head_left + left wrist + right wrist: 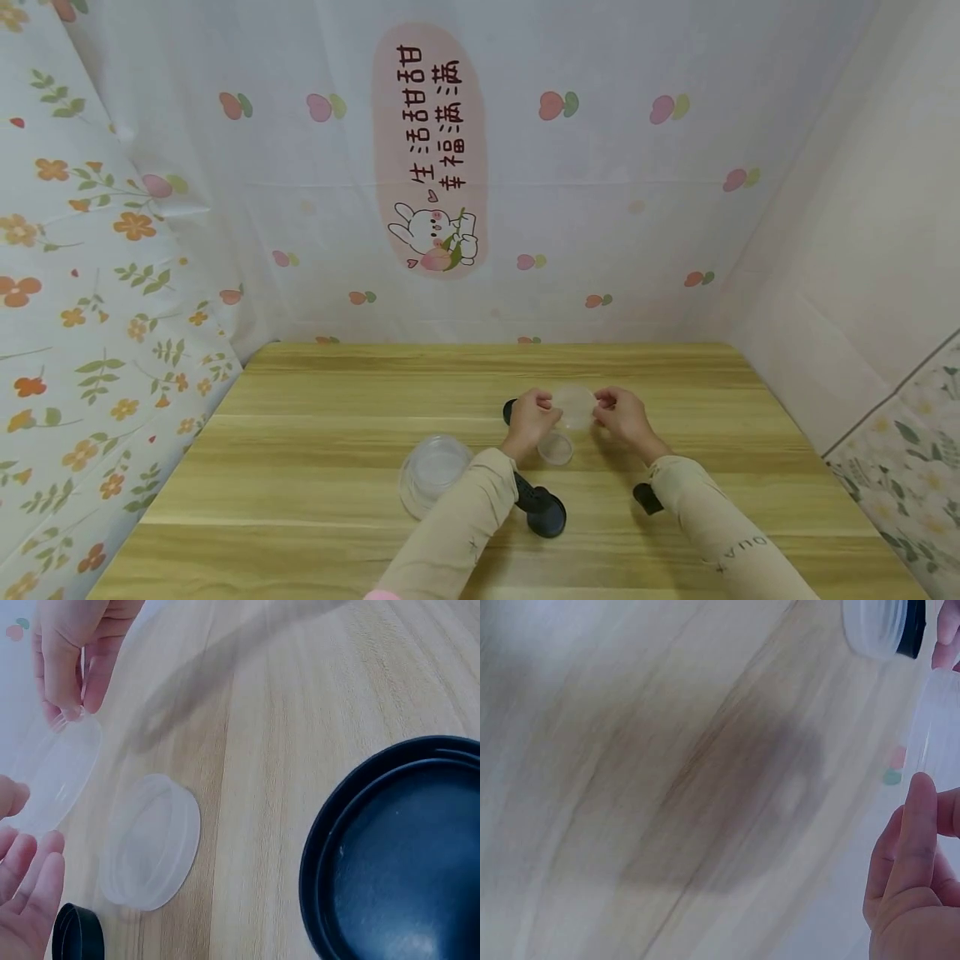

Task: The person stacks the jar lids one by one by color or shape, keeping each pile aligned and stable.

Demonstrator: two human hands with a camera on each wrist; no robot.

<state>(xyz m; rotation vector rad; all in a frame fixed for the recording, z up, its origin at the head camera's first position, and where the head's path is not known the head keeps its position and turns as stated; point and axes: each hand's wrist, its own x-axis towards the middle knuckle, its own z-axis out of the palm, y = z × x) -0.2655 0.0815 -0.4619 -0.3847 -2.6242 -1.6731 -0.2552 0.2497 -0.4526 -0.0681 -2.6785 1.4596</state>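
Both hands hold a shallow clear round plastic lid (pixel 576 407) above the far right part of the table. My left hand (pixel 532 419) pinches its left rim between thumb and fingers. At the opposite rim, my right hand (pixel 622 417) grips with thumb and fingertips; the same hold shows in the right wrist view, where the lid (pixel 934 727) is cut by the frame edge. Just below lies a smaller clear round container (pixel 555 447), seen larger in the left wrist view (pixel 150 840). A small black cap (pixel 510 411) sits beside my left hand, partly hidden by it.
Left of my left sleeve, a clear bowl (pixel 441 462) rests on a wider clear round piece (pixel 408 492). A larger black round lid (pixel 547 515) lies between the forearms, close to the left wrist's strap. A printed cloth (pixel 637 250) hangs behind the wooden table (pixel 315 400).
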